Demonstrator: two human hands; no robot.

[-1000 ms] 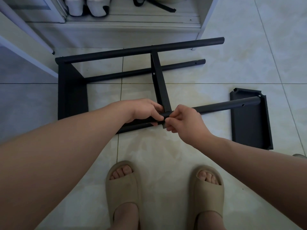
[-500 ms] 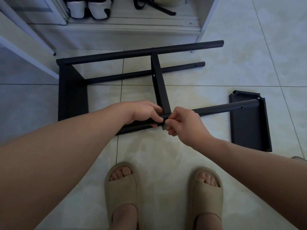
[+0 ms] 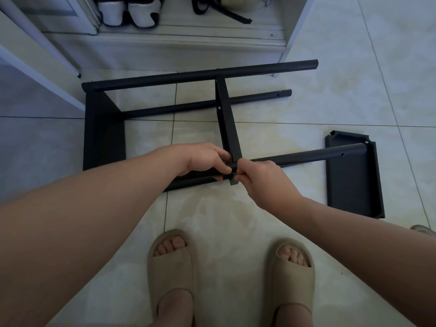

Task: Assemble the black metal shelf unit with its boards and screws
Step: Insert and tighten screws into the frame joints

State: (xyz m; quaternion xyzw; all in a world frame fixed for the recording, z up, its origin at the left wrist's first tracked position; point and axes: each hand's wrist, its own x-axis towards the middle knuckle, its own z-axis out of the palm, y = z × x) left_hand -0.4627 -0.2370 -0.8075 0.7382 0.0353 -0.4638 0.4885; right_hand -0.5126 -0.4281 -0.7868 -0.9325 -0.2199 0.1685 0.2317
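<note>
On the tiled floor (image 3: pixel 306 109) before our feet lies the black shelf frame (image 3: pixel 103 128) on its side, tubes running left to right. Our left hand (image 3: pixel 205 159) closes around the near tube (image 3: pixel 295 156) just left of the middle shelf board (image 3: pixel 227 123), fingers curled over it. Our right hand (image 3: pixel 259 175) pinches at the same joint, fingertips pressed together where board meets tube; whether a screw sits between them we cannot tell. To the right, a loose shelf board (image 3: pixel 354 185) lies flat, under the tube's free end.

frame (image 3: pixel 151 100) on floor, ahead of feet | loose board (image 3: pixel 354 180) right | cabinet (image 3: pixel 188 38) behind
</note>
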